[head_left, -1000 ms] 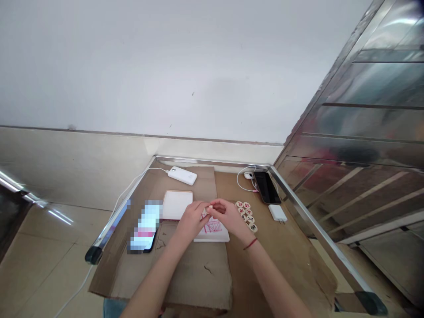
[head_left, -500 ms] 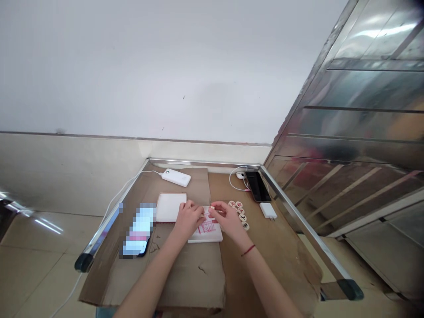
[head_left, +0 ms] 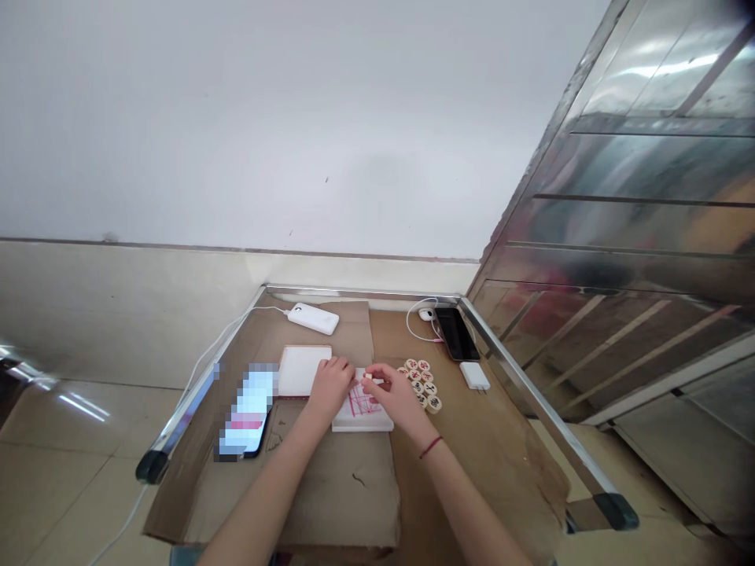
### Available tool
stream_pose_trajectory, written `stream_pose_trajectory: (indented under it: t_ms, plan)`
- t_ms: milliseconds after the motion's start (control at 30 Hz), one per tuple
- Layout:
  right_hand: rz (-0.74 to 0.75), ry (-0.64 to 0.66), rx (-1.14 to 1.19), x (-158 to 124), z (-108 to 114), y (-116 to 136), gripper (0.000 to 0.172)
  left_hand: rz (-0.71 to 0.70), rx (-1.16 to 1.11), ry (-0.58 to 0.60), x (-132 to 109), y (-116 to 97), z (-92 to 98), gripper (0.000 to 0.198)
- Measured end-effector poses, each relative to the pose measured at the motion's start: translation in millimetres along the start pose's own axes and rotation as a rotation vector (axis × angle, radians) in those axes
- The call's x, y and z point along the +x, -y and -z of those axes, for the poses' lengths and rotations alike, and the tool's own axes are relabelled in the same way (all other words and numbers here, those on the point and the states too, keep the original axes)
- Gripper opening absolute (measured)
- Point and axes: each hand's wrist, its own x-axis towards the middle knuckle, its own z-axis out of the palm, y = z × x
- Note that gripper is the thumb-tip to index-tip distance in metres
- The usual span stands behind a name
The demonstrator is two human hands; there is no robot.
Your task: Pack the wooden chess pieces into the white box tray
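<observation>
My right hand (head_left: 396, 395) pinches a small pale xiangqi piece (head_left: 369, 376) between thumb and fingers, above the far part of a white board (head_left: 362, 423) marked with pink drawn lines. My left hand (head_left: 332, 387) is at the board's left side, fingers curled together; whatever they hold, if anything, is hidden. Several round xiangqi pieces (head_left: 430, 388) with red or black characters lie in a cluster just right of my right hand. A white open box lid or tray (head_left: 300, 369) lies behind and left of my left hand.
Cardboard (head_left: 336, 487) covers the metal-framed table. A phone with a blurred screen (head_left: 248, 413) lies left. A white power bank (head_left: 314, 317) with a cable stands at the back. A dark phone (head_left: 456, 334) and white charger (head_left: 474, 375) lie at right, near the rail (head_left: 531, 409).
My right hand has moved slightly left with the piece, revealing more of the cluster. My left hand's fingers have drawn back a little left from the board's middle.
</observation>
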Motion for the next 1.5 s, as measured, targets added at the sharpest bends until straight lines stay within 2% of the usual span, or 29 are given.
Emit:
stream_pose_trajectory:
  t_ms: [233, 500, 733, 833, 900, 1033, 1167, 1367, 1500]
  plan:
    - [0.032, -0.012, -0.039, -1, -2, -4, 0.03, 0.076, 0.006, -0.012, -1, -4, 3.7, 0.012]
    - [0.02, -0.007, -0.018, -2, -3, -10, 0.033, 0.059, -0.005, 0.005, -3, -2, 9.4, 0.01]
    - [0.06, -0.036, -0.083, -1, -3, -17, 0.025, 0.058, -0.034, -0.019, -6, -3, 3.2, 0.012]
    - [0.067, -0.057, -0.204, 2, -4, -17, 0.018, 0.045, -0.042, -0.029, -7, 0, 2.1, 0.011]
    - [0.116, -0.076, -0.363, 4, -6, -16, 0.016, 0.033, -0.045, -0.034, -7, 2, 3.2, 0.013]
    - [0.261, -0.076, -0.648, 9, -14, -12, 0.029, 0.009, -0.053, -0.017, -9, 9, 6.7, 0.027]
    - [0.288, -0.012, -0.765, 12, -22, -12, 0.029, 0.023, -0.061, 0.015, -11, 15, 7.5, 0.04]
    - [0.284, -0.019, -0.962, 11, -25, -15, 0.018, 0.038, -0.073, 0.064, -9, 18, 7.5, 0.022]
    - [0.264, -0.034, -1.01, 13, -27, -15, 0.017, 0.055, -0.069, 0.072, -8, 16, 8.3, 0.019]
